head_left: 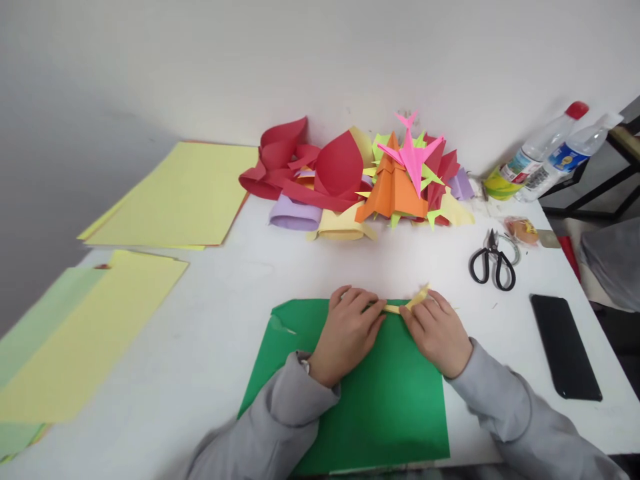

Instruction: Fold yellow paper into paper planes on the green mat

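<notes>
My left hand (347, 333) and my right hand (439, 331) rest side by side on a green paper sheet (380, 407) at the near middle of the white table (225, 320). Both pinch a narrow folded strip of yellow paper (407, 305) between their fingertips. The strip's right end sticks up above my right fingers. My fingers are curled and pressed on the strip. Grey sleeves cover both forearms.
A heap of folded paper models (360, 177) in red, orange, pink, lilac and yellow lies at the back by the wall. Black scissors (493, 261) and a black phone (565, 347) lie at the right. Two plastic bottles (555, 150) lean at the far right. Yellow sheets (180, 197) lie at the left.
</notes>
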Action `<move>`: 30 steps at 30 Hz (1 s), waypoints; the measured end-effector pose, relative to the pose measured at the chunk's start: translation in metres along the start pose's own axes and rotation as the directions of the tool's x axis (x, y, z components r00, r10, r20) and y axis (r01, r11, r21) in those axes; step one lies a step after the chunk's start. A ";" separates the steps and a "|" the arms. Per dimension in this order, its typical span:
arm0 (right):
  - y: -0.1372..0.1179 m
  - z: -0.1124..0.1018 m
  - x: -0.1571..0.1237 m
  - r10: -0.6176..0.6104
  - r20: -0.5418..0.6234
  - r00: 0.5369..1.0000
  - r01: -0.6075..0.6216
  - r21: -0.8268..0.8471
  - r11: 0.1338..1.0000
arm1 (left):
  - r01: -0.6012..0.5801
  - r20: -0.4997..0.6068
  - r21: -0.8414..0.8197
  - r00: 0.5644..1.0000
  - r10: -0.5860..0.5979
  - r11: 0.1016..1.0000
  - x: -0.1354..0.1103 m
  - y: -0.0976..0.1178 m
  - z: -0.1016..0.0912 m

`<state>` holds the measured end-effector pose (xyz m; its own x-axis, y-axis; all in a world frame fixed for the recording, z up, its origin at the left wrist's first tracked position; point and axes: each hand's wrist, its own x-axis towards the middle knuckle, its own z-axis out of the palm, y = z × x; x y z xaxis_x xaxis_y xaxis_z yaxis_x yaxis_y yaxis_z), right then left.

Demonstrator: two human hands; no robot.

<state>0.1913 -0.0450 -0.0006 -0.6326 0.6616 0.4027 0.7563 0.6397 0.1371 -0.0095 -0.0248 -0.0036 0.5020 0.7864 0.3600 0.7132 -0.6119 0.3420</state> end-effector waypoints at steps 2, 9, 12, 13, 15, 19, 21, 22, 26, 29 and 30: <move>0.000 0.000 0.000 -0.015 -0.029 0.999 0.015 -0.016 1.000 | -0.022 -0.020 -0.025 1.000 0.021 0.999 0.002 -0.003 0.000; -0.004 -0.001 0.001 0.007 -0.041 0.999 -0.009 -0.049 0.999 | -0.175 -0.035 0.109 0.983 0.180 0.979 0.004 -0.001 0.005; -0.006 -0.001 0.001 -0.014 -0.075 0.997 0.012 -0.028 1.000 | -0.243 -0.043 0.157 0.967 0.252 0.957 0.007 0.001 0.008; -0.007 -0.001 0.001 -0.018 -0.092 0.996 0.016 -0.019 1.000 | -0.261 -0.044 0.163 0.962 0.271 0.952 0.008 0.002 0.009; -0.008 -0.002 0.002 -0.010 -0.116 0.993 0.010 0.001 1.000 | -0.282 -0.042 0.171 0.955 0.293 0.944 0.009 0.003 0.009; -0.009 -0.008 0.003 0.025 -0.140 0.990 -0.023 0.014 1.000 | -0.285 -0.051 0.154 0.954 0.295 0.946 0.008 0.004 0.005; -0.009 -0.011 0.004 0.037 -0.167 0.985 -0.038 0.003 0.999 | -0.284 -0.086 0.142 0.951 0.297 0.948 0.006 0.005 0.003; -0.010 -0.013 0.004 0.039 -0.180 0.983 -0.040 0.002 0.999 | -0.286 -0.108 0.136 0.947 0.301 0.949 0.006 0.006 0.002; -0.010 -0.018 0.006 0.029 -0.206 0.978 -0.028 0.007 1.000 | -0.324 -0.160 0.137 0.925 0.344 0.936 0.005 0.011 0.000; -0.010 -0.021 0.006 0.025 -0.214 0.976 -0.022 0.017 1.000 | -0.358 -0.186 0.152 0.905 0.382 0.921 0.005 0.015 -0.002; -0.010 -0.022 0.007 0.022 -0.219 0.975 -0.017 0.027 0.999 | -0.359 -0.200 0.148 0.902 0.383 0.922 0.005 0.016 -0.003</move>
<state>0.1832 -0.0553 0.0203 -0.5636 0.5740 0.5940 0.7622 0.6386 0.1060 0.0026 -0.0310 0.0063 0.6280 0.4578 0.6294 0.5497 -0.8333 0.0576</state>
